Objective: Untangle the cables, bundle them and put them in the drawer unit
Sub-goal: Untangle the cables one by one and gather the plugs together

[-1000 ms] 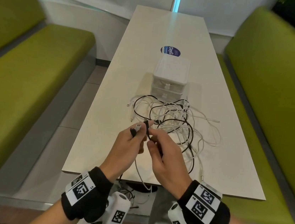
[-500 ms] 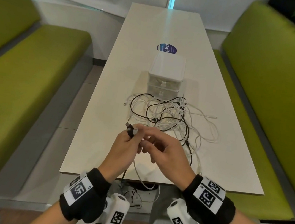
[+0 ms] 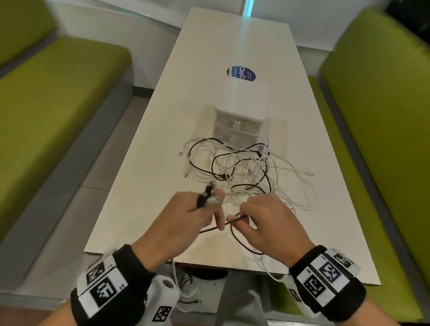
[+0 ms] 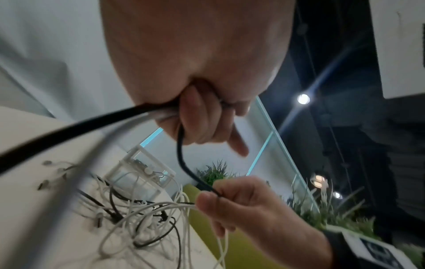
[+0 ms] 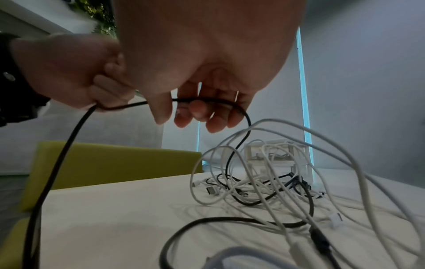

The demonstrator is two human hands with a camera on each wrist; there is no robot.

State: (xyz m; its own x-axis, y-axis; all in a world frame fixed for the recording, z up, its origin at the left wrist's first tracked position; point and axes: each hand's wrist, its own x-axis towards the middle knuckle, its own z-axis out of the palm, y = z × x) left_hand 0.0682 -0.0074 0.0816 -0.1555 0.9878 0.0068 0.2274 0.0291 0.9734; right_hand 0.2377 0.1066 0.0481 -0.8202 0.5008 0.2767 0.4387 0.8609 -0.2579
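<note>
just beyond both hands, tangled heap of thin black and white cables (image 3: 245,172) left unsorted. plug ends gripped in left hand (image 3: 188,213); black cable (image 5: 207,101) pinched by right hand (image 3: 268,223). white plastic drawer unit (image 3: 240,111) beyond, closed. untangling barely begun; nothing bundled or stowed.

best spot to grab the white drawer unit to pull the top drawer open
Pinch the small knob at the centre of the top drawer front of the drawer unit, coming from the near side above the cable tangle; the front faces the person, and nothing else protrudes.
</note>
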